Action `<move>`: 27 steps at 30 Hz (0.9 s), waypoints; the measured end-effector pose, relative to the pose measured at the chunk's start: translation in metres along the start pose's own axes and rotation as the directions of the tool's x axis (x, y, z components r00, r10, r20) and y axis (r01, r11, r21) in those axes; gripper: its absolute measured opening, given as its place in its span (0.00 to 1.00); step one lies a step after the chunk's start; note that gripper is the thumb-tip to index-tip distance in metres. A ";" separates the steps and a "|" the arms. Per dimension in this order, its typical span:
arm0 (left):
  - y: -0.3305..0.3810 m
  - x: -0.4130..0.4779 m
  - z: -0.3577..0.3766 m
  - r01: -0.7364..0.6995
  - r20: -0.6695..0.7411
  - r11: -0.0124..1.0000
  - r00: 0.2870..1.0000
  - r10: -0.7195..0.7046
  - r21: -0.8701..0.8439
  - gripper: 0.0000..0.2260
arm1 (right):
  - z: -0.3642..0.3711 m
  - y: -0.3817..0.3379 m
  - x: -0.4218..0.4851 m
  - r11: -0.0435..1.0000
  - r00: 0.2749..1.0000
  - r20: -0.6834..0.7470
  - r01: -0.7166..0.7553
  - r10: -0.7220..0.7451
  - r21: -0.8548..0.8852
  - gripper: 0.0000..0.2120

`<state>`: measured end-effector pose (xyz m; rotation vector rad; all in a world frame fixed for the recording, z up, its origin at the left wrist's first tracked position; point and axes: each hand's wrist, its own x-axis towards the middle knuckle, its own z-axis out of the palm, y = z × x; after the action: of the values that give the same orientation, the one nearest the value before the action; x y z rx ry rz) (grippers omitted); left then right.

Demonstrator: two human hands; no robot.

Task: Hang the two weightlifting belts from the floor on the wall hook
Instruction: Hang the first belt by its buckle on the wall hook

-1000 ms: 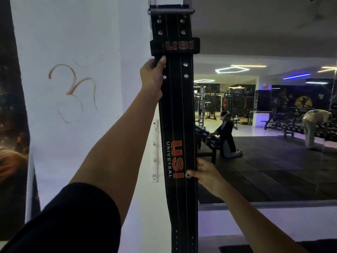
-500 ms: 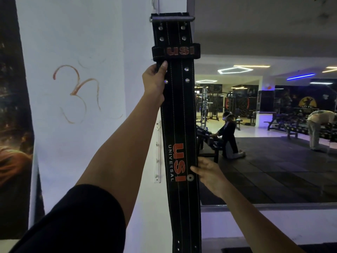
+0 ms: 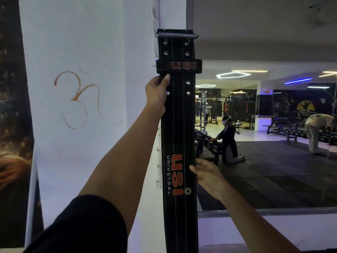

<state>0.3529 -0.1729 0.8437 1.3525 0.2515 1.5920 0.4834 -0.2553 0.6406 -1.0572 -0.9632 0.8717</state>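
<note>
A long black weightlifting belt with orange USI lettering hangs straight down in front of the white wall's corner. Its metal buckle is at the top, and its lower end runs out of frame. My left hand grips the belt's left edge just below the keeper loop. My right hand rests with its fingers on the belt's right edge, beside the large logo. A white strip with small hooks is fixed on the wall just left of the belt, partly hidden behind it. I see no second belt.
A big wall mirror to the right reflects a gym floor, benches, racks and two people. The white wall on the left carries an orange painted symbol. A dark poster covers the far left edge.
The belt, buckle and both hands sit lower in the frame than before. My grips on the belt look unchanged.
</note>
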 end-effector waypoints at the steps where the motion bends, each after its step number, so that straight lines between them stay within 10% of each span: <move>1: -0.001 -0.001 0.000 0.002 0.000 1.000 1.000 -0.002 -0.003 0.02 | 0.004 -0.010 0.003 1.000 1.000 0.001 0.021 -0.021 0.014 0.22; 10: -0.009 -0.012 -0.002 0.002 0.051 1.000 0.999 -0.002 0.004 0.02 | 0.037 -0.105 0.022 0.967 0.967 -0.055 0.251 -0.248 0.042 0.07; 27: -0.006 -0.013 -0.037 0.003 0.121 0.996 0.993 -0.013 0.085 0.04 | 0.093 -0.211 0.031 0.960 0.952 -0.120 0.278 -0.280 -0.038 0.23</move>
<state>0.3242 -0.1640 0.8182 1.5055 0.2525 1.5004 0.4315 -0.2546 0.8677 -0.9533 -0.9892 0.5572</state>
